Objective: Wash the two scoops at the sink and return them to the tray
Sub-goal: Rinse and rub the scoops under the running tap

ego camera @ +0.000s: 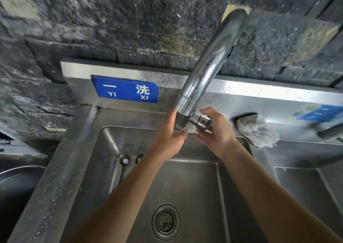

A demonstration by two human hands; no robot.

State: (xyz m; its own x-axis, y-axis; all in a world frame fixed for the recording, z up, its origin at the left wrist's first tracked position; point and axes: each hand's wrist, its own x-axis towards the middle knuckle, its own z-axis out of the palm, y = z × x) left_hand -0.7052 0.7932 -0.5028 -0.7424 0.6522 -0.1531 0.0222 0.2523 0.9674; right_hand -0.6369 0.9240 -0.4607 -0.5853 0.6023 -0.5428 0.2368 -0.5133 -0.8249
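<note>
Both my hands are up at the base of the tap [209,66], over the back edge of the steel sink [194,187]. My left hand [171,136] is wrapped around the bottom collar of the spout, fingers curled closed on the metal, while my right hand [216,131] is half open, cupped about the small valve handle [203,121] with the red dot, fingertips touching or just beside it; I cannot tell how firmly it grips. No water is running that I can see, so I judge I am at the step of turning the tap on or swinging the spout over this basin. The two scoops are nowhere in view, and neither is the tray; neither hand holds one, and the basin is bare down to the drain [165,221]. How the scoops will handle I cannot judge from here. The tap I can judge: it is smooth, polished and looks wet-spotted, so it will be slippery, stiff and heavy to swing; the collar is the right place to steady it, and the handle wants a pinch across its flats. A grey cloth [257,131] lies on the ledge to my right, beside the blue sign [126,89] on the splashback.
</note>
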